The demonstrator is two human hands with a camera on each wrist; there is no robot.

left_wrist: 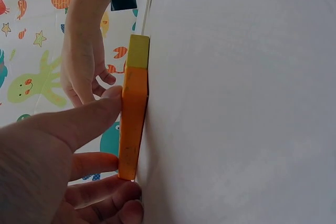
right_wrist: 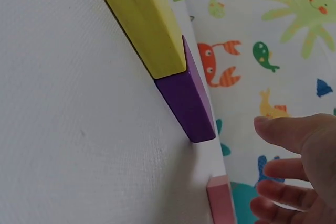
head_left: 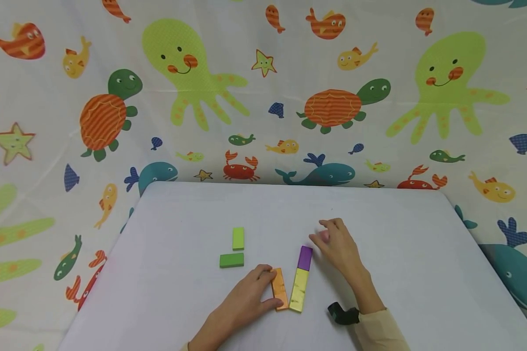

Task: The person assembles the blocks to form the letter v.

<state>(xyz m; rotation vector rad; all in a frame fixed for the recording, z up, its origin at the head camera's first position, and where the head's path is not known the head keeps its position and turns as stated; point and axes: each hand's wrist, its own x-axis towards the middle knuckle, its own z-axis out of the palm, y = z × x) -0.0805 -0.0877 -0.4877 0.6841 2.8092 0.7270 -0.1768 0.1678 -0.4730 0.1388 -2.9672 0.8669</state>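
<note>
On the white table an orange block (head_left: pixel 279 287) lies with its near end by the near end of a yellow block (head_left: pixel 299 290). My left hand (head_left: pixel 250 295) holds the orange block at its two ends, thumb at the near one and fingers at the far one. A purple block (head_left: pixel 305 258) touches the yellow block's far end, in line with it. Beyond, my right hand (head_left: pixel 340 246) hovers with parted fingers near a pink block (right_wrist: pixel 221 200), partly hidden by the hand in the head view. A gap shows between those fingers and the pink block in the right wrist view.
A light green block (head_left: pixel 238 239) and a darker green block (head_left: pixel 231 260) lie left of the orange one. A dark wrist camera (head_left: pixel 343 314) sits at the right wrist. The white table (head_left: pixel 175 234) ends at a sea-animal cloth (head_left: pixel 263 141) behind.
</note>
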